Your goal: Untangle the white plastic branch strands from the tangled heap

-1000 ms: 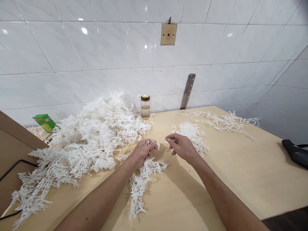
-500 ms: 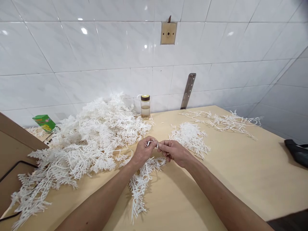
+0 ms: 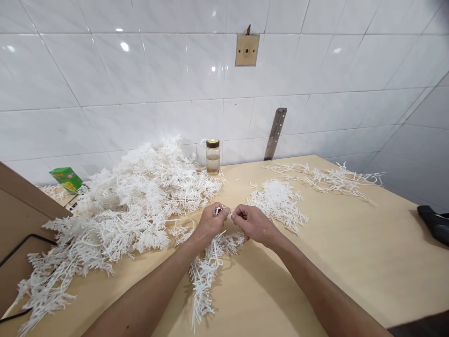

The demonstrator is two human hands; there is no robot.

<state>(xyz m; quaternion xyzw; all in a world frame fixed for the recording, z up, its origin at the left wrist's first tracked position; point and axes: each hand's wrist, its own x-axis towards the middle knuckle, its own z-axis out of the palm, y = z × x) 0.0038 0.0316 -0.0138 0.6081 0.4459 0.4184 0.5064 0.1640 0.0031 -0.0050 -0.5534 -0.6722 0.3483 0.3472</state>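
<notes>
My left hand (image 3: pixel 212 219) is closed in a pinch on a white branching plastic sprig (image 3: pixel 206 271), whose feathery part hangs below the wrist toward the table's front. Close beside it, my right hand (image 3: pixel 250 221) also pinches, thumb and forefinger together at the sprig's thin tip; the exact bit between those fingers is too small to make out. A large heap of white sprigs (image 3: pixel 140 196) spreads to the left of my left hand. Just behind my right hand lies a smaller pile of short white pieces (image 3: pixel 277 201).
Bare white stems (image 3: pixel 329 178) lie at the table's back right. A lidded jar (image 3: pixel 213 157) stands by the tiled wall, with a metal strip (image 3: pixel 275 134) leaning nearby. A green box (image 3: pixel 66 179) sits at the left behind a brown panel (image 3: pixel 28 224); a black object (image 3: pixel 435 224) is at the right edge.
My right hand has turned slightly and its fingers have curled in more, with a small gap from my left fingertips. The left hand keeps its pinch; the piles look the same.
</notes>
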